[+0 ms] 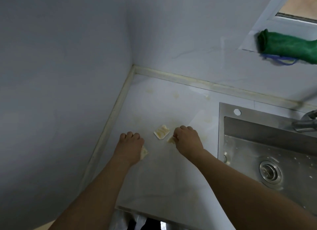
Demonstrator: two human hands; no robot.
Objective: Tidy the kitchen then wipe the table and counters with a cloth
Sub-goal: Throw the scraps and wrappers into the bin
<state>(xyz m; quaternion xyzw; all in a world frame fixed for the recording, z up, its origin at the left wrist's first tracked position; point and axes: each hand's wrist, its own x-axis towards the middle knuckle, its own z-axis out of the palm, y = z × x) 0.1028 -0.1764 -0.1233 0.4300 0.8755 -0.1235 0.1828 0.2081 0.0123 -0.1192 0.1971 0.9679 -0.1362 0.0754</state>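
The person's left hand (133, 142) is curling its fingers over a pale scrap (144, 152) that is peeking out at its near side, while the right hand (187, 139) is pinching a second scrap (171, 140) against the white counter (163, 178). A third, squarish piece (161, 132) is lying loose between the two hands, just left of the steel sink (267, 152). These bits are looking thin, light and limp, perhaps greasy peel or wrapper, so a fingertip pinch at an edge is probably serving best.
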